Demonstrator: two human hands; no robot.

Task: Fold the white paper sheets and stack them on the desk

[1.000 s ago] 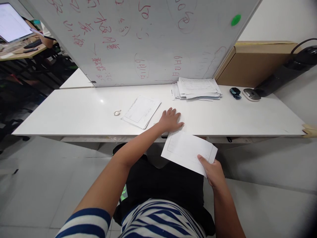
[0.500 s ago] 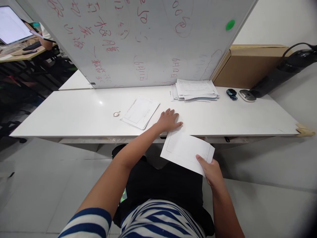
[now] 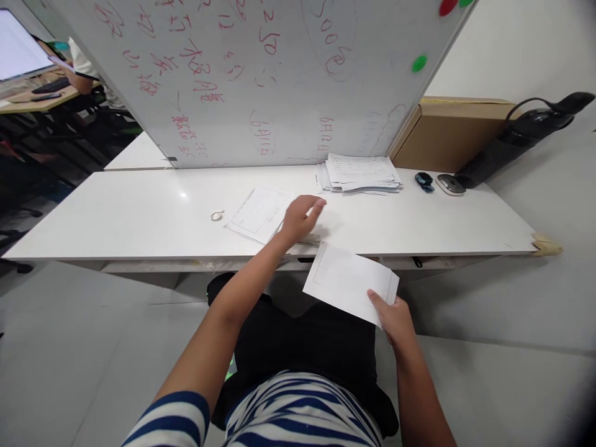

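Observation:
My right hand grips white paper by its right end, thumb on top. The paper is held over my lap, at the desk's front edge, with faint printed lines showing. My left hand is above the desk, to the left of the paper's upper corner. Its fingers are partly bent, and I see nothing between them. Just below it lies a flat greyish thing that I cannot make out. Several white sheets lie left of this hand, which covers part of their right side.
A paper stack lies at the whiteboard's foot. Farther right are a watch, a mouse, a black bottle and a cardboard box. A small pale item lies left. Another person's arm shows far left.
My left hand has lifted from its flat spread on the desk and moved slightly left and away from me, its fingers bending. My right hand still holds the paper. The view has shifted a little.

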